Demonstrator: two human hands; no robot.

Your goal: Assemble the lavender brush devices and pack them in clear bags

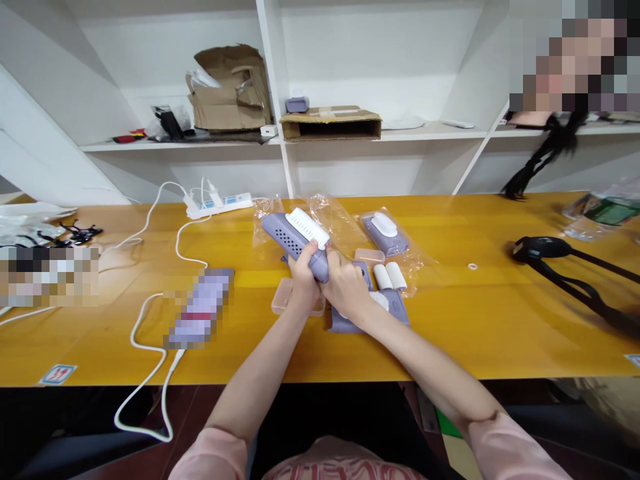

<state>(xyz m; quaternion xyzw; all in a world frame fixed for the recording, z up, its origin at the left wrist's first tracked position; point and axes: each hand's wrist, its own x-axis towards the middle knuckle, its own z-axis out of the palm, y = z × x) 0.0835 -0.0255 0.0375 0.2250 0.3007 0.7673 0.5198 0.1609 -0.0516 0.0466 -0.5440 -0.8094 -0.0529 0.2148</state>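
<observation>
worn: pale pink sleeves (515, 450) ending near the elbows | top front: pink-and-red patterned fabric (340, 465) | lap: black garment (350, 417) | left hand (304, 275), right hand (347, 287): bare

The hand-held device (295, 243) sits between the left hand (303, 273) and the right hand (345, 283) above the middle of the wooden table (480, 333), with a bagged device (385, 233) and two small rollers (389, 276) just to the right and a shallow tray (295, 297) beneath the left hand. Left of them, a power strip (219, 205) lies near the table's back edge, its cables (147, 343) trailing forward past a blurred package (199, 310) and over the front edge, while a strap mount (543, 250) lies well to the right. Behind the table, a torn cardboard box (230, 90) and a flat open carton (330, 123) stand side by side on a shelf (430, 133).
</observation>
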